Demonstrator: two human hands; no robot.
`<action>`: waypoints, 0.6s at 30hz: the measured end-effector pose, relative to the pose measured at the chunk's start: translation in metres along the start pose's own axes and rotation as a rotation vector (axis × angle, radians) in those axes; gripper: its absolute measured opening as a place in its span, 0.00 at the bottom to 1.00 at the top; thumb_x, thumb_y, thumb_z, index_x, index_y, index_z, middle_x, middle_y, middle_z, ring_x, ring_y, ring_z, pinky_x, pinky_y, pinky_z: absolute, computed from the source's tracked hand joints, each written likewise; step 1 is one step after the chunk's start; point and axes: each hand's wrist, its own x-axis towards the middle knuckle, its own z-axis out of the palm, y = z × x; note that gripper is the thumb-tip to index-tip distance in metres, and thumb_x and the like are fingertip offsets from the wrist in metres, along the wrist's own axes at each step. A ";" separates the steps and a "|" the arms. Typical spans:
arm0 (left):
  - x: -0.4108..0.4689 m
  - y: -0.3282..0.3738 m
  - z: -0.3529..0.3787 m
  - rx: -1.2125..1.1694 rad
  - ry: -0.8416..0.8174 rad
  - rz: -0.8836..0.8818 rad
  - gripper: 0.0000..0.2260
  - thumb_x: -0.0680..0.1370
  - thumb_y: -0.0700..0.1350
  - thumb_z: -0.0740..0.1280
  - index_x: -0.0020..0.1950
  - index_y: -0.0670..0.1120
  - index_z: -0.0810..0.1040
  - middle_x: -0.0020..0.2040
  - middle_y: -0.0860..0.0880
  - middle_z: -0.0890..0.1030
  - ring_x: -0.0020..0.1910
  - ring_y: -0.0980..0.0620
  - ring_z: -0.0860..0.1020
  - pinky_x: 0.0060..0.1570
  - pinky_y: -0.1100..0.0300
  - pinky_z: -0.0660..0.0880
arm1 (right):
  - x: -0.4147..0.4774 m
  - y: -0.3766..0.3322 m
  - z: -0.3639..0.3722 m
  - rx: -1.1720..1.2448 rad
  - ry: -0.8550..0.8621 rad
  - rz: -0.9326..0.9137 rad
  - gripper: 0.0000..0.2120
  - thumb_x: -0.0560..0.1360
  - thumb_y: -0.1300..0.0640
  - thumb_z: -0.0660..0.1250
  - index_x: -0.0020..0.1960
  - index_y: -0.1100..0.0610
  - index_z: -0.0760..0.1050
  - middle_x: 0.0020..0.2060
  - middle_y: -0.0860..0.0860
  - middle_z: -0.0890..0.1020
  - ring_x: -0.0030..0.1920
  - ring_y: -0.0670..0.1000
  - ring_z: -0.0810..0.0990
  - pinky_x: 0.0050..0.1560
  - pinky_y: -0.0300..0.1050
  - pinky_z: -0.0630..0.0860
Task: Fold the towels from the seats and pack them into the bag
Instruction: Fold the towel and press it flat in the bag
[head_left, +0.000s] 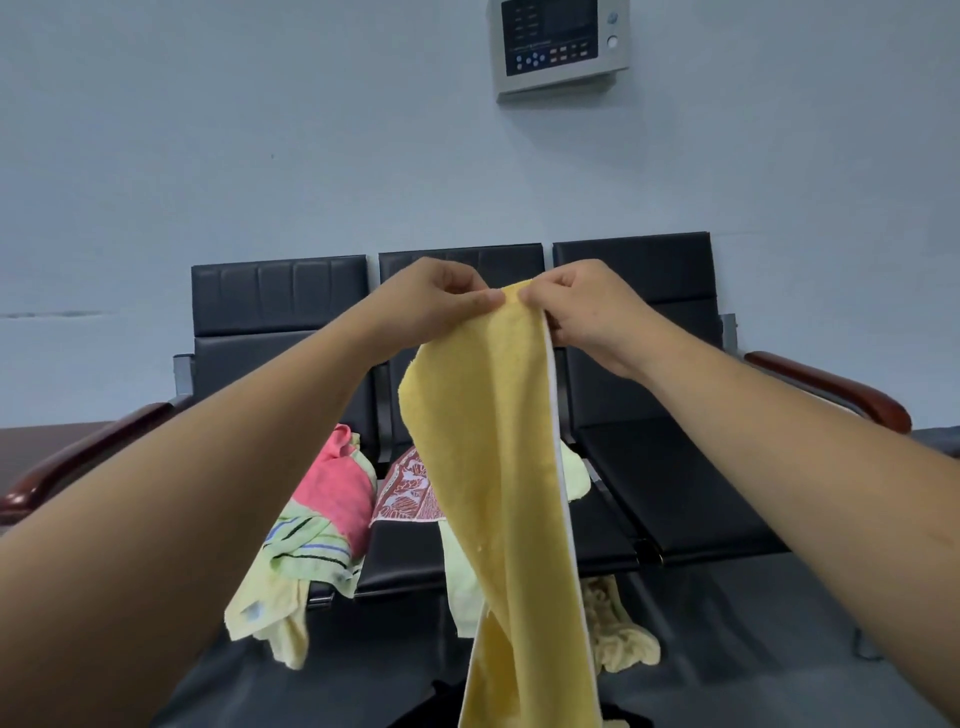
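Both hands are raised together in front of the black padded row of seats. The fingers of the left hand and those of the right hand are closed in pinches, nearly touching, on the top edge of a long yellow terry towel. It hangs straight down from the fingers, apparently doubled lengthwise, so I judge its folding begun but not finished.

Much is left. Below and left of the fingers, a pink towel, a green striped towel and a pale yellow towel lie heaped and draped over a seat edge. Directly below, partly behind the hanging towel, are a red-and-white patterned towel and a pale green towel. A crumpled cream towel lies lower right, on the floor. None looks folded. I cannot make out the bag, so nothing shows as packed.
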 end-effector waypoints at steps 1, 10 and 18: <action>-0.002 -0.004 0.000 0.006 -0.046 -0.009 0.15 0.79 0.56 0.69 0.49 0.44 0.83 0.40 0.50 0.82 0.39 0.56 0.78 0.45 0.57 0.75 | 0.001 0.002 -0.001 0.059 0.019 0.013 0.13 0.75 0.56 0.64 0.33 0.57 0.68 0.32 0.54 0.66 0.36 0.54 0.67 0.43 0.52 0.71; -0.018 -0.062 -0.005 0.011 -0.184 -0.213 0.30 0.65 0.71 0.74 0.48 0.45 0.85 0.47 0.46 0.83 0.48 0.50 0.80 0.59 0.55 0.71 | 0.002 0.044 -0.032 0.200 0.097 0.138 0.12 0.79 0.60 0.69 0.56 0.68 0.81 0.53 0.58 0.85 0.54 0.55 0.85 0.58 0.55 0.82; -0.002 -0.040 -0.013 -0.224 0.055 -0.108 0.15 0.76 0.51 0.72 0.50 0.38 0.84 0.45 0.43 0.87 0.44 0.51 0.86 0.56 0.55 0.81 | 0.010 0.037 -0.041 0.248 0.152 0.077 0.08 0.74 0.61 0.75 0.51 0.63 0.84 0.48 0.56 0.87 0.50 0.54 0.87 0.57 0.52 0.83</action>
